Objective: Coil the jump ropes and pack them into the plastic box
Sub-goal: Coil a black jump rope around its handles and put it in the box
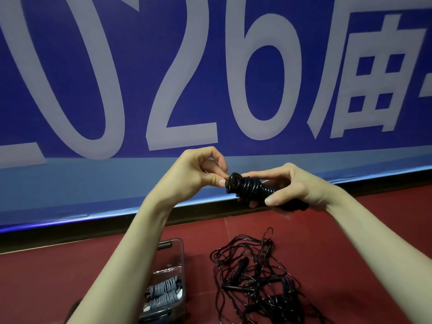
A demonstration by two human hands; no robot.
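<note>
I hold a black jump rope (253,187) up at chest height, its cord wound in tight turns round the handles. My right hand (294,185) grips the bundle's right part, thumb below and fingers on top. My left hand (198,175) pinches the cord's end at the bundle's left tip. Down on the red floor lies a tangled pile of black jump ropes (259,277) with several handles showing. Left of the pile stands the clear plastic box (180,258); coiled grey ropes (163,293) lie inside it, partly hidden by my left forearm.
A blue banner (210,78) with large pale characters fills the wall ahead, with a black baseboard (81,232) beneath it. Red floor (350,230) spreads to the right of the pile and left of the box.
</note>
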